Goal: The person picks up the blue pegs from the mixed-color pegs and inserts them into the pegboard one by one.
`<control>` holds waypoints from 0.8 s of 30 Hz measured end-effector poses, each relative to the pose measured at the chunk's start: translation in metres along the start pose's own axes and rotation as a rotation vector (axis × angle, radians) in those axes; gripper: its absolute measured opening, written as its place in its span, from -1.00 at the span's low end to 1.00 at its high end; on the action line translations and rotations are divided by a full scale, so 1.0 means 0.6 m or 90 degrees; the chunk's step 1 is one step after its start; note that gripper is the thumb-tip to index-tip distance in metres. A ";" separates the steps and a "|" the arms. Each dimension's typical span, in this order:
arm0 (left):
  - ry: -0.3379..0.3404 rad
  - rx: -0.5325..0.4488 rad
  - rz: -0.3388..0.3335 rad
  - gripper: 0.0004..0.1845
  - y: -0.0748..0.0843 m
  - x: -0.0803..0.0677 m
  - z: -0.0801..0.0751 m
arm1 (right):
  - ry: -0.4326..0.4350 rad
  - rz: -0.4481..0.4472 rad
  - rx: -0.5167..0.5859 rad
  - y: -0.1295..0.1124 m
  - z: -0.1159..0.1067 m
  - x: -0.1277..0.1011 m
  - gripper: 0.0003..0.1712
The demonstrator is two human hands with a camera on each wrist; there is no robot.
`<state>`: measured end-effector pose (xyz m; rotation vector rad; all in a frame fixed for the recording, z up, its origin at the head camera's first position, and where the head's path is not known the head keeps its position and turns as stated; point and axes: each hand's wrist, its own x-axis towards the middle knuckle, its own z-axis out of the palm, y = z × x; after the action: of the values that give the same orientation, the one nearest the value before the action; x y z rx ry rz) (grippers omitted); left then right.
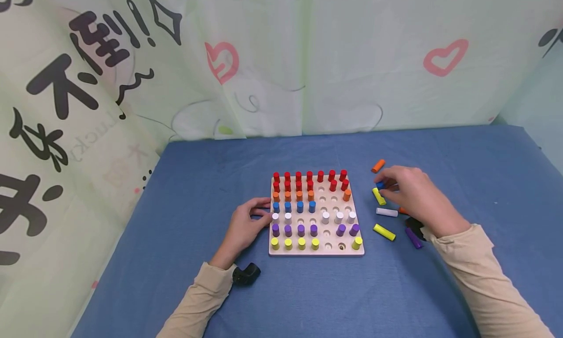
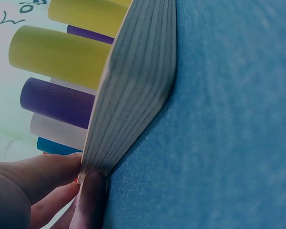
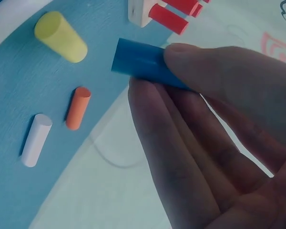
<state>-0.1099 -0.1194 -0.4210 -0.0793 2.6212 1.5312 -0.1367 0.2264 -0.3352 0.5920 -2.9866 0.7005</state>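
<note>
A wooden pegboard (image 1: pixel 316 251) lies on the blue table, holding rows of red, orange, blue, white, purple and yellow pegs, with several empty holes on its right half. My left hand (image 1: pixel 259 212) holds the board's left edge (image 2: pixel 133 95), with a finger (image 2: pixel 52 174) on top and the thumb (image 2: pixel 89 198) against the side. To the right of the board, my right hand (image 1: pixel 387 185) pinches a blue peg (image 1: pixel 380 185) just above the table. In the right wrist view the blue peg (image 3: pixel 140 58) sits between thumb and fingertips (image 3: pixel 148 95).
Loose pegs lie right of the board: an orange one (image 1: pixel 378 166), two yellow ones (image 1: pixel 379 196) (image 1: pixel 384 232), a white one (image 1: pixel 387 212) and a purple one (image 1: pixel 413 237). A printed curtain (image 1: pixel 281 59) closes off the back and left sides.
</note>
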 end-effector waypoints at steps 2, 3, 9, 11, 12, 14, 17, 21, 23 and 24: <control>0.000 0.001 0.000 -0.56 0.000 0.000 0.000 | -0.008 0.002 0.002 -0.003 0.001 0.001 -0.73; 0.001 0.002 -0.002 -0.56 0.001 0.000 0.000 | -0.013 0.003 0.002 -0.005 0.001 0.002 -0.73; 0.003 0.006 0.003 -0.56 0.002 -0.001 0.000 | -0.022 0.000 -0.010 -0.013 0.006 0.005 -0.72; 0.003 0.007 0.005 -0.57 0.002 -0.002 0.000 | -0.019 -0.005 -0.006 -0.016 0.006 0.006 -0.72; 0.003 0.006 0.003 -0.57 0.002 -0.001 0.000 | -0.016 -0.009 -0.003 -0.018 0.007 0.006 -0.72; 0.003 0.008 0.004 -0.57 0.002 -0.001 0.000 | -0.010 -0.019 0.004 -0.021 0.008 0.006 -0.73; 0.002 0.008 0.002 -0.57 0.002 -0.001 0.000 | 0.000 -0.034 0.013 -0.023 0.009 0.006 -0.74; -0.002 0.004 0.002 -0.57 0.002 -0.001 0.000 | 0.003 -0.041 0.025 -0.029 0.009 0.007 -0.74; -0.002 0.002 0.006 -0.57 0.001 0.000 -0.001 | 0.001 -0.043 0.029 -0.032 0.010 0.008 -0.74; -0.003 0.000 0.009 -0.57 0.001 0.000 -0.001 | 0.000 -0.044 0.031 -0.034 0.010 0.009 -0.74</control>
<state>-0.1099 -0.1196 -0.4206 -0.0578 2.6242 1.5332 -0.1337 0.2048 -0.3313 0.6946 -2.9394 0.7711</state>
